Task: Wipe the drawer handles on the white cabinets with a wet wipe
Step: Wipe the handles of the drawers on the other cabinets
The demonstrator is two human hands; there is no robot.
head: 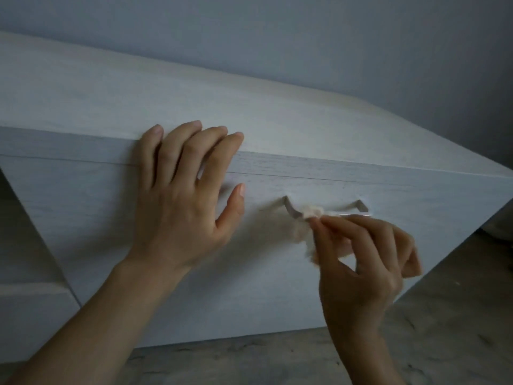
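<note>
Your L hand (pixel 177 190) lies flat on the white cabinet (pixel 194 101). The fingers are straight and spread, with the tips over the front edge of the top panel, and the palm lies against the drawer front (pixel 111 218). The thumb sticks out to the R, apart from the handle. This hand grasps nothing.

Your R hand (pixel 366 262) is below and to the R of it. Thumb and forefinger are curled and pinch the wet wipe (pixel 312 212); the other fingers are curled under.

The wipe is bunched small and pale and pressed onto the bar of the drawer handle (pixel 361 206), near the bar's L end. A loose part of the wipe hangs below the bar, too blurred to tell its shape.

The handle is a plain metal bar on two short legs, approx. mid-drawer, both legs visible. The R stretch of the bar is partly behind your fingertips.

There is a thin seam between the top panel and the drawer front. One drawer is visible on this unit. A second pale unit shows at the far L edge, detail unclear.

The floor (pixel 444 329) is grey and mottled, and the wall (pixel 277 37) is plain grey-blue. Light is dim throughout.
</note>
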